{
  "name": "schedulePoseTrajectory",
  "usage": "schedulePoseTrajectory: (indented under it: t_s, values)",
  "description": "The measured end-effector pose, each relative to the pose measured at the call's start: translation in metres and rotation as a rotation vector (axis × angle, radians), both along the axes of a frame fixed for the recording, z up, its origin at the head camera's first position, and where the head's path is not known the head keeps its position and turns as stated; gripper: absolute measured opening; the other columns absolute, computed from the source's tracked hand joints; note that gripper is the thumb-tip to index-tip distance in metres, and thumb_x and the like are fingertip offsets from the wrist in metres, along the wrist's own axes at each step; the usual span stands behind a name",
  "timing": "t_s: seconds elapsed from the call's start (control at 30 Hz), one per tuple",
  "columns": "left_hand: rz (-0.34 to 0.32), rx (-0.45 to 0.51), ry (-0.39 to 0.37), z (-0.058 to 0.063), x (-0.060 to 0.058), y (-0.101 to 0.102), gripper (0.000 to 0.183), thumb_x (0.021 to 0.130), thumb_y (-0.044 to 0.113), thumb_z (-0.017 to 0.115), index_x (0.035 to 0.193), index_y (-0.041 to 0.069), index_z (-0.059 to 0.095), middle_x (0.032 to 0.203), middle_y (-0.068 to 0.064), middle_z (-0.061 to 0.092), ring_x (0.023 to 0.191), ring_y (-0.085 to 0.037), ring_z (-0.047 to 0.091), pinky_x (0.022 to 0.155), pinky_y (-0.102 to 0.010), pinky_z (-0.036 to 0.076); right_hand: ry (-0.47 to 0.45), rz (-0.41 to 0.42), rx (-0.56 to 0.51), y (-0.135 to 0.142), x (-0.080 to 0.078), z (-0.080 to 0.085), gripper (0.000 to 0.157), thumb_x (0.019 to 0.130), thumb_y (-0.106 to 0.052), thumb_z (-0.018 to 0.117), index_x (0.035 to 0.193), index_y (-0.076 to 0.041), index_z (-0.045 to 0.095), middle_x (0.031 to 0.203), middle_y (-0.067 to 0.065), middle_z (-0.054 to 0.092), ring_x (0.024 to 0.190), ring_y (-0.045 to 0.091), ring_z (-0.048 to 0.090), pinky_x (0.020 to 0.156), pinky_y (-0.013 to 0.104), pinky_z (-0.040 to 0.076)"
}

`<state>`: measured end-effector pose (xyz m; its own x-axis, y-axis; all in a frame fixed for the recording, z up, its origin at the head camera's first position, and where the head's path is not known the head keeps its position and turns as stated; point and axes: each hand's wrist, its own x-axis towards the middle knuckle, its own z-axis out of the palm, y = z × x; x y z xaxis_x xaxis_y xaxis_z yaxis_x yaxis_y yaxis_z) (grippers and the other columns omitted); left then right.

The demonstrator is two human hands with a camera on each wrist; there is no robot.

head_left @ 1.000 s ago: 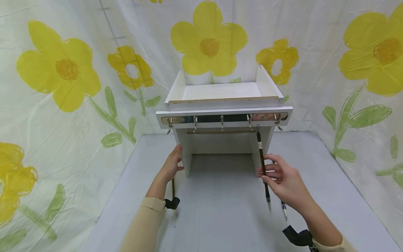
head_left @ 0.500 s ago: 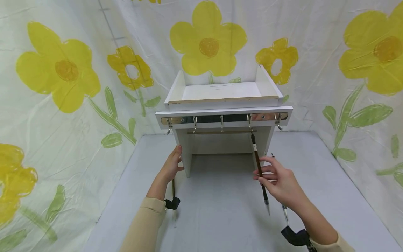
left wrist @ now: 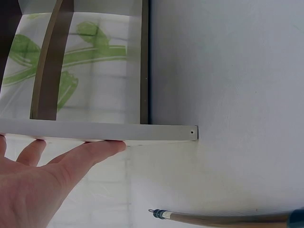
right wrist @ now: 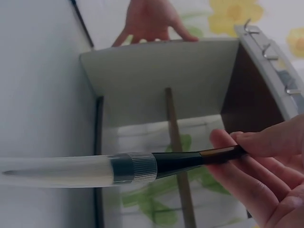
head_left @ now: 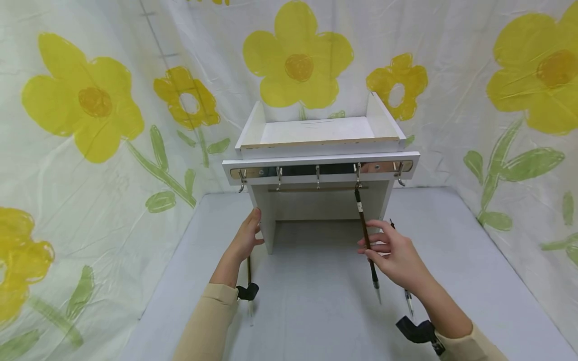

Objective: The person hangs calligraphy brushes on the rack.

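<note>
My right hand [head_left: 393, 253] pinches a calligraphy brush [head_left: 364, 223] by its brown handle between thumb and fingers. The brush slants with its tip down, and its top loop is right at the fourth metal hook [head_left: 358, 171] from the left. In the right wrist view, a clear cap [right wrist: 61, 172] covers the bristles. My left hand [head_left: 243, 240] lies with extended fingers against the left side panel [left wrist: 95, 130] of a small white shelf unit [head_left: 320, 157]. A mirrored strip [head_left: 298, 170] with several hooks runs across the shelf's front.
A second brush [left wrist: 213, 219] lies on the grey table [head_left: 307, 306] outside the left panel. Partly behind my right forearm is another capped brush [head_left: 408, 301]. An open tray-like top [head_left: 316, 130] crowns the shelf, and a curtain [head_left: 217, 30] with yellow flowers hangs behind.
My right hand has moved left with the brush, bringing its loop from right of the fourth hook to that hook. My left hand stays on the panel.
</note>
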<state>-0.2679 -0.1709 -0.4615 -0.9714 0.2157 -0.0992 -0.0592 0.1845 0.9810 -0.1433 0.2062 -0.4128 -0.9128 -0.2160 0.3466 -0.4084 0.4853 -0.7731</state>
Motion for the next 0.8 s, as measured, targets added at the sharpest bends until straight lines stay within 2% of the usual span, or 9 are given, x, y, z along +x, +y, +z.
schedulePoseTrajectory:
  t_s: [0.27, 0.43, 0.6, 0.8]
  values:
    - [-0.006, -0.006, 0.009, -0.002, -0.001, -0.002, 0.085, 0.102, 0.068, 0.026, 0.164, 0.015, 0.003, 0.17, -0.016, 0.006, 0.152, -0.048, 0.013, 0.109, -0.064, 0.04, -0.009, -0.026, 0.025, -0.004, -0.024, -0.017, 0.057, 0.089, 0.002, 0.074, 0.14, -0.003, 0.047, 0.102, 0.009, 0.076, 0.091, 0.022, 0.076, 0.077, 0.035, 0.063]
    - [-0.01, -0.011, 0.006, -0.002, -0.001, -0.002, 0.082, 0.103, 0.067, 0.025, 0.164, 0.017, 0.002, 0.17, -0.016, 0.006, 0.152, -0.048, 0.013, 0.11, -0.064, 0.04, 0.031, -0.022, 0.057, -0.007, -0.038, -0.025, 0.043, 0.091, -0.001, 0.073, 0.131, -0.002, 0.055, 0.101, 0.008, 0.076, 0.094, 0.023, 0.075, 0.081, 0.038, 0.062]
    - [-0.02, -0.015, 0.003, 0.0, 0.0, -0.002, 0.078, 0.104, 0.064, 0.022, 0.164, 0.018, 0.001, 0.17, -0.014, 0.003, 0.153, -0.046, 0.013, 0.11, -0.064, 0.04, 0.064, -0.014, 0.048, -0.009, -0.045, -0.03, 0.037, 0.092, 0.002, 0.071, 0.126, -0.001, 0.058, 0.102, 0.01, 0.077, 0.095, 0.026, 0.076, 0.082, 0.038, 0.062]
    - [-0.02, -0.01, 0.011, -0.002, -0.001, -0.003, 0.077, 0.105, 0.062, 0.023, 0.164, 0.016, 0.002, 0.17, -0.016, 0.006, 0.152, -0.046, 0.016, 0.109, -0.063, 0.042, 0.082, -0.048, 0.084, -0.003, -0.047, -0.033, 0.043, 0.09, 0.003, 0.072, 0.13, 0.001, 0.056, 0.111, 0.02, 0.074, 0.098, 0.034, 0.074, 0.081, 0.043, 0.062]
